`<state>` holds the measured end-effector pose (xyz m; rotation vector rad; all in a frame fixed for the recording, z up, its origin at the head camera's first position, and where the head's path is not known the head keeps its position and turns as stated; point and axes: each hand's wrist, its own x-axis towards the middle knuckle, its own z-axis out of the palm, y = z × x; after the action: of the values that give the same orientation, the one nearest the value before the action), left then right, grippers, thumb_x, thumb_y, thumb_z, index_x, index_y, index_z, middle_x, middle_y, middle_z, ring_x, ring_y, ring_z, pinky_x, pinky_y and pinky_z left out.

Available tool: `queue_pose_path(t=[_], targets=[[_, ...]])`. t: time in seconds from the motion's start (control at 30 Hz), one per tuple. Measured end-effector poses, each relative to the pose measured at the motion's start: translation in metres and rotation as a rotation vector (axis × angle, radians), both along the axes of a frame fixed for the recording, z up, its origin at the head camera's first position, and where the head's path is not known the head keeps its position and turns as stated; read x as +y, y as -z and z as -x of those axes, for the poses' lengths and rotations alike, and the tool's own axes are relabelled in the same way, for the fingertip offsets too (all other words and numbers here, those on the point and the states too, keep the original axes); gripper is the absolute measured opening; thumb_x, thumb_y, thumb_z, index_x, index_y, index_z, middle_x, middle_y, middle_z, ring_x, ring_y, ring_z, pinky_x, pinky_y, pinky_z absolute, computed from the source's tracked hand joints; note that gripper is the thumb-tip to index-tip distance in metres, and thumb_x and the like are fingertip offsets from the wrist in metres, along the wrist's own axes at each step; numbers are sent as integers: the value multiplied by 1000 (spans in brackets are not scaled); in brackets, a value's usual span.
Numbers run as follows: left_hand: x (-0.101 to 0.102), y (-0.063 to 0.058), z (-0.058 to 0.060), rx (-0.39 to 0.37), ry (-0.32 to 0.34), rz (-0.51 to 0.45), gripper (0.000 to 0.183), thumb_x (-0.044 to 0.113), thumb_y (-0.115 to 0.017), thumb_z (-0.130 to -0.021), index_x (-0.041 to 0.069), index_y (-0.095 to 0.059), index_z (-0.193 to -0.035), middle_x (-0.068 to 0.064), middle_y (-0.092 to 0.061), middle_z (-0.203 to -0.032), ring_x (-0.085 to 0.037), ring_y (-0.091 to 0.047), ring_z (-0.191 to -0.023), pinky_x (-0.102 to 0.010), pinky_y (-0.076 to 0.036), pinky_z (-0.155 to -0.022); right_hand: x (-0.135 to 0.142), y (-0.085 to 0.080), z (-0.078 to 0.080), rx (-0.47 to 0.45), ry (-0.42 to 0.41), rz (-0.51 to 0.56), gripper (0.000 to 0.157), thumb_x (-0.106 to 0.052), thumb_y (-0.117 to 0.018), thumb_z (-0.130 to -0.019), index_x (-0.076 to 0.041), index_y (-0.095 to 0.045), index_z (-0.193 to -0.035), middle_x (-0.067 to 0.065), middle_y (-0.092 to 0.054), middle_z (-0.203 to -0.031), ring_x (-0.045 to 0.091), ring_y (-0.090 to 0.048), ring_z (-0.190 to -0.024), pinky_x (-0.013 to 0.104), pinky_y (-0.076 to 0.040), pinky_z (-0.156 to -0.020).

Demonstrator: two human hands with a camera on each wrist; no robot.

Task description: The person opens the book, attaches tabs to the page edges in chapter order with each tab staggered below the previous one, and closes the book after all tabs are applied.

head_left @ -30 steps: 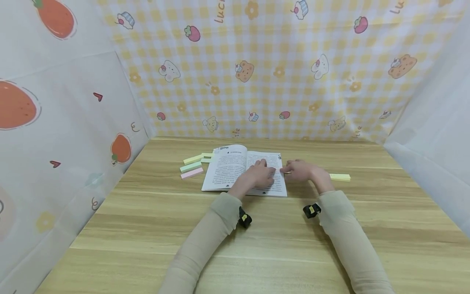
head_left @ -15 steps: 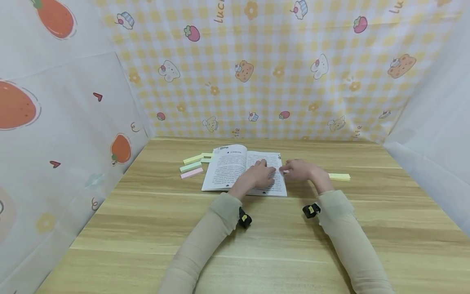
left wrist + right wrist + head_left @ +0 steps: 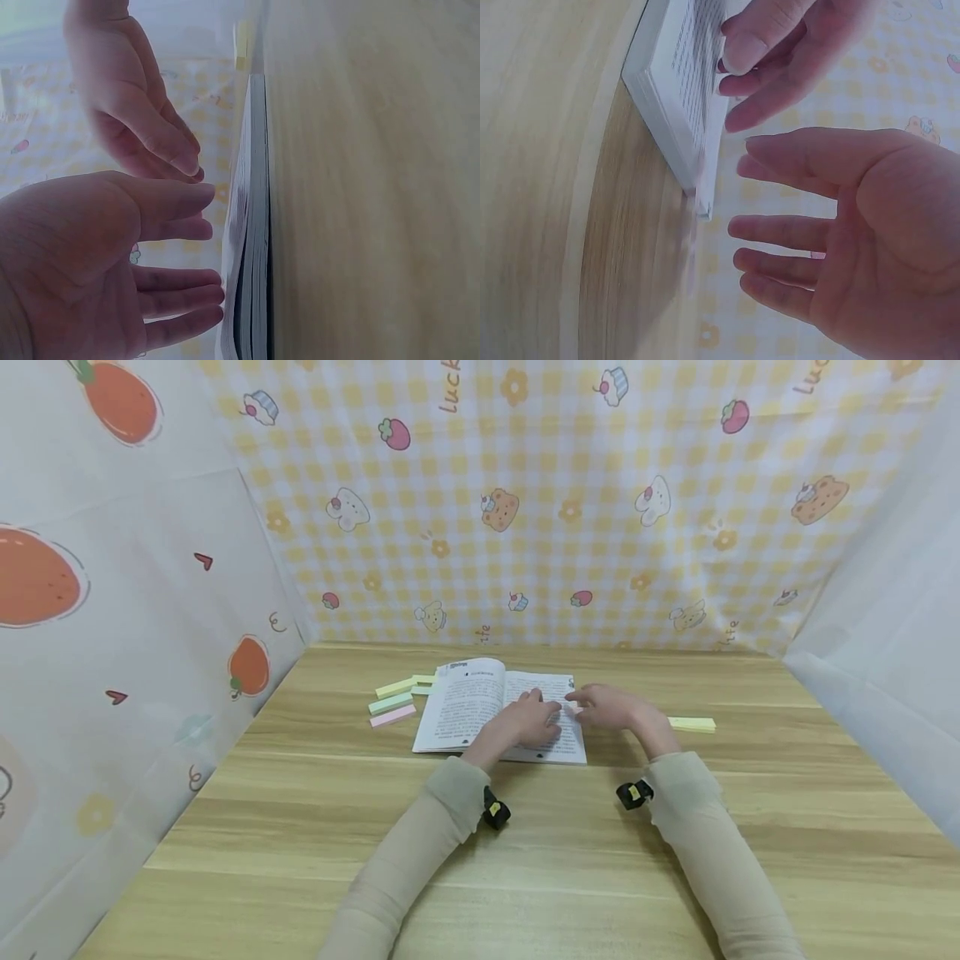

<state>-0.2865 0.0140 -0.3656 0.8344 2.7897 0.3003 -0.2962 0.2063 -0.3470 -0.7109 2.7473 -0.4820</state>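
Observation:
An open book (image 3: 468,706) lies on the table with printed text on both pages. My left hand (image 3: 528,722) is over its right page, fingers extended; in the left wrist view the fingertips (image 3: 187,324) reach the page. Just off the book's right edge, my right hand (image 3: 611,706) hovers with fingers spread and nothing between them, as the right wrist view shows. A faint pinkish strip (image 3: 691,259) sticks out past the page edge beside the right fingers, blurred in that view. Both hands come close to each other over the page.
Left of the book lie yellow (image 3: 395,687), green (image 3: 391,702) and pink (image 3: 393,717) sticky-note strips, with further small strips partly under its left edge. A yellow pad of strips (image 3: 693,724) rests right of my right wrist. A patterned cloth (image 3: 570,543) hangs behind the table.
My right hand's fingertips have lifted from the book's right edge, spread and shifted slightly left over the page. The left hand stays nearly in place on the right page.

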Motion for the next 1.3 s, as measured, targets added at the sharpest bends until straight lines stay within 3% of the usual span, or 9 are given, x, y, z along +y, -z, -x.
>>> queue_pose_path(t=[0.2,0.63,0.83,1.1,1.3], targets=[[-4,0,-2,33,-11,0,51,34,-52,-105,16,-47,-152,-17,-46,-146,-28,-47,-131,-43,-46,-104,-5,-1,-5,14,-18,14,46,-10,-53,-102,8,-48,-144,30,-46,-147,47,-39,-138,59,-31,-114],[-16,-3,-8,90,-7,-16,47,30,-52,-105,13,-51,-149,-17,-49,-141,-28,-50,-127,-43,-49,-100,-7,-1,-18,136,-47,-20,47,-12,-59,-100,6,-51,-143,34,-47,-144,50,-44,-133,59,-35,-111],[-22,0,-9,143,-15,-16,46,30,-52,-105,14,-52,-148,-15,-51,-137,-26,-51,-123,-41,-50,-97,-12,-4,-22,144,-57,4,48,-15,-58,-102,6,-49,-145,35,-43,-146,50,-41,-136,60,-34,-111],[-32,0,-10,165,-28,-82,47,30,-51,-106,11,-49,-149,-15,-51,-137,-26,-52,-121,-40,-50,-96,-15,-4,-23,143,-19,40,52,-19,-56,-104,5,-44,-148,37,-36,-150,51,-36,-139,62,-32,-111],[-39,-3,-14,167,-33,-137,49,30,-53,-105,11,-48,-150,-16,-49,-139,-27,-50,-124,-41,-49,-99,-15,-4,-28,175,-29,50,52,-21,-58,-103,5,-46,-147,37,-40,-148,51,-40,-136,62,-35,-110]])
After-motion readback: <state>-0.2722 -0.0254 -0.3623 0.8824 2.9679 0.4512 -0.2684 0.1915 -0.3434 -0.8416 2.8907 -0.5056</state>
